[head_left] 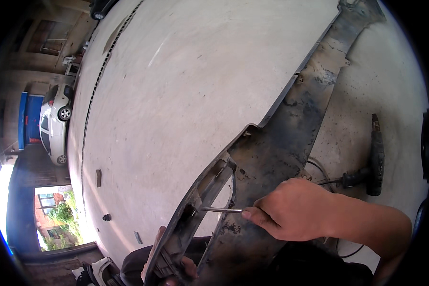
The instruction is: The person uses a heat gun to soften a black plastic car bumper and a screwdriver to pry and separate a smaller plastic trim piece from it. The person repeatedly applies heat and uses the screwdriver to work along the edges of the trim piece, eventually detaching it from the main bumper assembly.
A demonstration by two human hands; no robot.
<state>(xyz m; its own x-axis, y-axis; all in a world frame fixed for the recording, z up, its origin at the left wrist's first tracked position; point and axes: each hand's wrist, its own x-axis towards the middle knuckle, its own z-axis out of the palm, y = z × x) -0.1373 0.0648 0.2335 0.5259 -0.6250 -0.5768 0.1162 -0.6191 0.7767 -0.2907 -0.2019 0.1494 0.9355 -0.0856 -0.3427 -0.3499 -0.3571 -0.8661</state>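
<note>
A long dark panel (291, 138), its surface smudged and scuffed, is stretched diagonally above the pale concrete floor (176, 86), from the lower middle of the view to the upper right. Its lower end is gripped by the left hand (153, 248), with the panel edge pinched between the fingers (189, 268); the rest of that grip is hidden. A slim metal rod (219, 210) is clasped in the right hand (286, 209), the fingers curled closed and the thumb pressed along it. The rod is laid across the long opening in the panel, its far end at the outer rim. On the floor at the right, a black heat gun (376, 162) is seen beside a dark cable. A white car (56, 124) is parked at the far left.
</note>
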